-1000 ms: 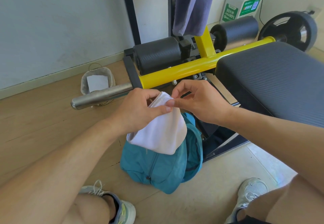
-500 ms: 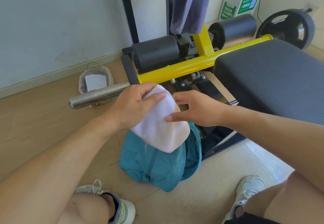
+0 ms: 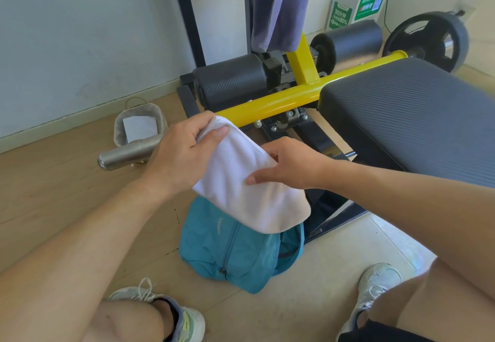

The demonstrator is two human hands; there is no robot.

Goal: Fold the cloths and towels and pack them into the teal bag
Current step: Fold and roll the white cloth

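The left hand pinches the top edge of the folded white cloth, thumb curled over it, so the cloth hangs free. The right hand lies flat against its face, fingers straight, seemingly smoothing the fold. Directly below sits the teal bag on the floor (mouth apparently open on the right), ready to receive it. A purple towel hangs on the bench frame, unpacked.

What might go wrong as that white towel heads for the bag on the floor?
The left hand grips only the top end of the white towel, with the right hand resting flat against it, so the fold may slip open. The teal bag lies slumped, its opening partly collapsed, so the towel could catch on the rim or land on the floor.
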